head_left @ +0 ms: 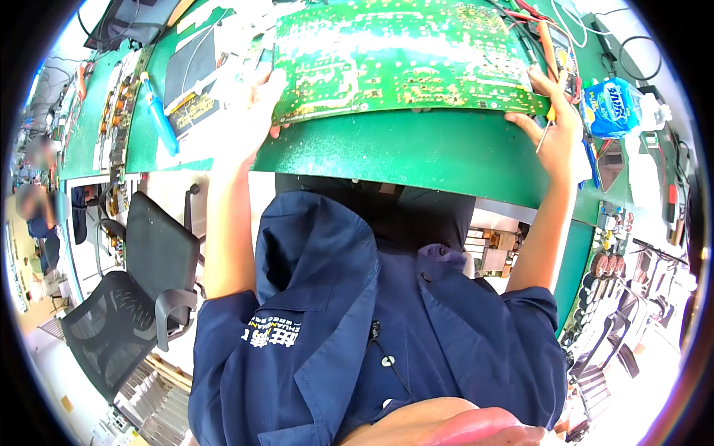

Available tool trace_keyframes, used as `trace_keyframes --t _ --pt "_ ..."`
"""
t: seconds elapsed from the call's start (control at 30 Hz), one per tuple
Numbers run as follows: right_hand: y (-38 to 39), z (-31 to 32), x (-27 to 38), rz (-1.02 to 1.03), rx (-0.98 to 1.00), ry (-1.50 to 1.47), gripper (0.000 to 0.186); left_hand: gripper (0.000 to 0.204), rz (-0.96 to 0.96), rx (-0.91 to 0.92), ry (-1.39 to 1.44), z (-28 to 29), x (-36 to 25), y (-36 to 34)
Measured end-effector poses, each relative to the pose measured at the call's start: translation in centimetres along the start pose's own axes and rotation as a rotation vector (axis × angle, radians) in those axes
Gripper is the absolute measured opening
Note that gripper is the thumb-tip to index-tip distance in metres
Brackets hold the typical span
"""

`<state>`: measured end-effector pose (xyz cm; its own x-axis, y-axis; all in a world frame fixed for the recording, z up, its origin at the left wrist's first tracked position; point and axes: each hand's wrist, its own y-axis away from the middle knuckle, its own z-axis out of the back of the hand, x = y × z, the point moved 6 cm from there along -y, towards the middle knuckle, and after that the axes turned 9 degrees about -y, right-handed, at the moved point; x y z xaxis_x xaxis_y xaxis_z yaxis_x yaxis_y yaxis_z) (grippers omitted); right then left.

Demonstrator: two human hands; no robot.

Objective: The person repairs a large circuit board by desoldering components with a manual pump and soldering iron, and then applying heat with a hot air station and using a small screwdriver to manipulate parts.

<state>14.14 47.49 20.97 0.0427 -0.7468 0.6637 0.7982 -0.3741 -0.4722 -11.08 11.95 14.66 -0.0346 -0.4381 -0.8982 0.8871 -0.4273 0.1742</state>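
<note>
A large green circuit board (401,63) is held up by its two ends over the green workbench, tilted, with its solder-dotted face showing. My left hand (262,100) is closed on the board's left end; glare washes out much of it. At the other end, my right hand (559,126) grips the right edge, thumb near the lower corner. A thin metal tool with a yellow part (549,123) shows by the right fingers; its kind and how it is held I cannot make out.
On the green bench (387,152), a blue-handled tool (161,123) lies left of my left hand. A blue-labelled plastic bottle (617,109) lies right of my right hand, near cables and an orange-edged meter (561,56). A black mesh chair (141,275) stands at the left.
</note>
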Motion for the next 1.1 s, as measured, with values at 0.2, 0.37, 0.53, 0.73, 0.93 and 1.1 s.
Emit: trace_keyframes --t 0.2,0.37,0.53,0.73,0.93,1.1 --pt "0.6 -0.2 -0.4 0.140 -0.063 0.135 0.052 0.043 -0.029 -0.032 -0.048 -0.2 -0.5 -1.5" --pt "-0.3 0.1 1.2 0.214 -0.088 0.160 0.049 0.031 0.113 -0.004 0.078 0.1 -0.7 -2.0" --pt "-1.5 1.6 4.4 0.223 -0.100 0.183 0.041 0.022 0.158 0.140 0.312 3.4 -2.6 -3.0" --pt "-2.8 1.9 7.9 0.183 -0.063 0.147 0.039 0.026 0.204 0.230 0.339 6.9 -5.4 -4.7" --pt "-4.1 1.7 8.9 0.029 0.032 0.127 0.034 0.052 -0.059 0.211 0.223 7.7 -8.9 -5.3" --pt "-5.8 2.3 8.1 -0.026 0.099 0.119 0.034 0.056 -0.225 0.044 0.250 6.2 -8.0 -5.5"
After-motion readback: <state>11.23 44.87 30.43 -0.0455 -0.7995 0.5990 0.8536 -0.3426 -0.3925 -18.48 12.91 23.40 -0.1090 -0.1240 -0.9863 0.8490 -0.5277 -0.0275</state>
